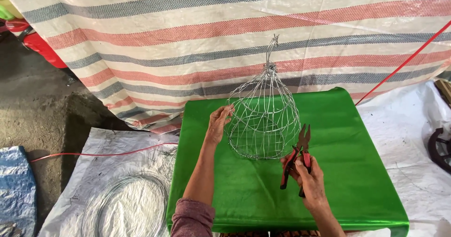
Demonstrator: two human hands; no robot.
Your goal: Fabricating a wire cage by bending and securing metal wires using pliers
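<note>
Now the wire cage [264, 124] stands upright on the green surface [347, 171]. Left hand [217, 124] steadies its side with fingers spread; right hand [307, 176], just beside its base, grips red-handled pliers [297, 158], jaws up. Seemingly mid-weave: next, pliers must meet a wire.

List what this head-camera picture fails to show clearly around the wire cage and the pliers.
- Pliers: lower handles hidden in the right hand.
- Left hand: fingertips hidden behind the wire cage, so the grip is unclear.
- Wire coil: cut off by the bottom edge.
- Dark wheel-like object: cut off by the right edge.
</note>
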